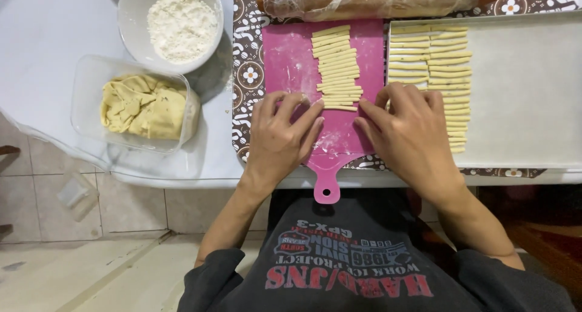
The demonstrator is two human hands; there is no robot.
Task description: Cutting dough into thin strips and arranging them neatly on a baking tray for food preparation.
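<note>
A thin dough strip point(339, 108) lies at the near end of a stack of cut strips point(337, 66) on a pink cutting board point(291, 63), centre of the frame. The left hand point(280, 136) and right hand point(412, 133) rest on the board with fingers loosely spread, their fingertips pinching each end of that nearest strip. To the right, a lined tray point(521, 88) already holds two columns of placed strips point(445, 76), filling only its left edge; most of the tray is bare, and about twenty strips remain on the board. At left, a clear tub point(91, 82) of uncut dough point(142, 106) and a bowl point(130, 9) of flour sit on the bench point(48, 27). A wrapped rolling pin point(370, 0) lies at the top.
</note>
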